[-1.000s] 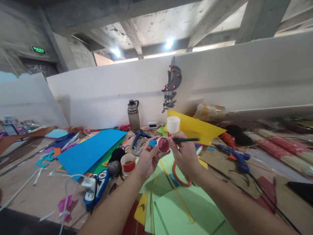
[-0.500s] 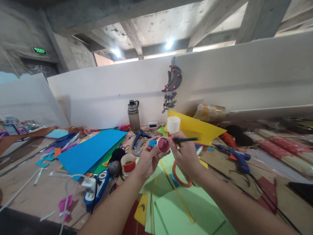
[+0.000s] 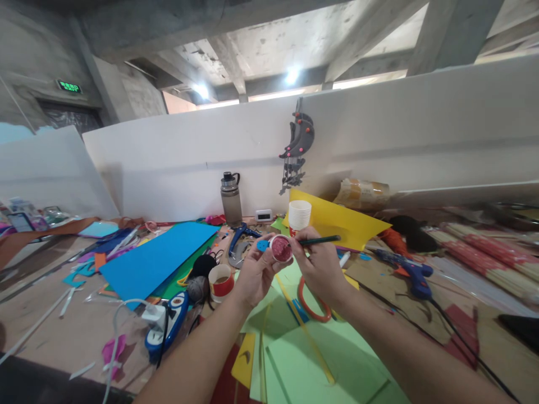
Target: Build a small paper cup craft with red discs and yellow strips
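My left hand (image 3: 255, 272) is closed around a small round piece with a red face (image 3: 281, 248), holding it up above the table with a bit of blue paper (image 3: 263, 245) beside it. My right hand (image 3: 318, 266) pinches a dark green pencil (image 3: 322, 240) whose tip touches the round piece's right edge. Both hands hover over light green paper sheets (image 3: 311, 353) and an orange ring (image 3: 310, 300).
A blue sheet (image 3: 155, 258), yellow sheet (image 3: 341, 221), stack of white cups (image 3: 299, 214), grey bottle (image 3: 231, 198), red-banded paper cup (image 3: 220, 280), blue pliers (image 3: 240, 234), blue glue gun (image 3: 406, 270) and bundles of sticks (image 3: 484, 255) crowd the table. A white partition (image 3: 400, 134) stands behind.
Almost nothing: the pencil and both hands shifted very slightly against the round piece.
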A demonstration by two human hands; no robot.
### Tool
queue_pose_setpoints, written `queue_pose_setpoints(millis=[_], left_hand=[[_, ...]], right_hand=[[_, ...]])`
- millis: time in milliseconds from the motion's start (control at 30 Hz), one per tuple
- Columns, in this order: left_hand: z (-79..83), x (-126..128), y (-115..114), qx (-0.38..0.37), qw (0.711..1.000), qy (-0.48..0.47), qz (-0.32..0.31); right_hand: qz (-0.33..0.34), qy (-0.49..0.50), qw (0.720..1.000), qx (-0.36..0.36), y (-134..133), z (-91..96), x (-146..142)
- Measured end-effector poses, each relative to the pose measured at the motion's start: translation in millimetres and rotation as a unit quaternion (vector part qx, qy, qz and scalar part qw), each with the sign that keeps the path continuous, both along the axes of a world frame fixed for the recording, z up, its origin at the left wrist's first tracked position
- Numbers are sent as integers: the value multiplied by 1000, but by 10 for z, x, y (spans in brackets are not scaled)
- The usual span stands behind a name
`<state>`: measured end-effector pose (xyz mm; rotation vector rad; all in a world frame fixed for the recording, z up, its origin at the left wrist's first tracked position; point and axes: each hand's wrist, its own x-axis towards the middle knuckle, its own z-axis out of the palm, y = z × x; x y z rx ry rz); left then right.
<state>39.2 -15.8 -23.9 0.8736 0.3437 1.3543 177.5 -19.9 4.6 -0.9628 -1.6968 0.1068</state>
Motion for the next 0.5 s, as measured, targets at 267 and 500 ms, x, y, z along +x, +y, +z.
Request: queue_pose_setpoints(millis=[267,500], left_hand=[[-15,-3,12,6,1000,-13,-7],[-29,-3,46,-28,999,-25,7]], right_hand=[[9,-2,1000,-10,-18,10,-10],[27,46,999,-7,-42,5,-6]])
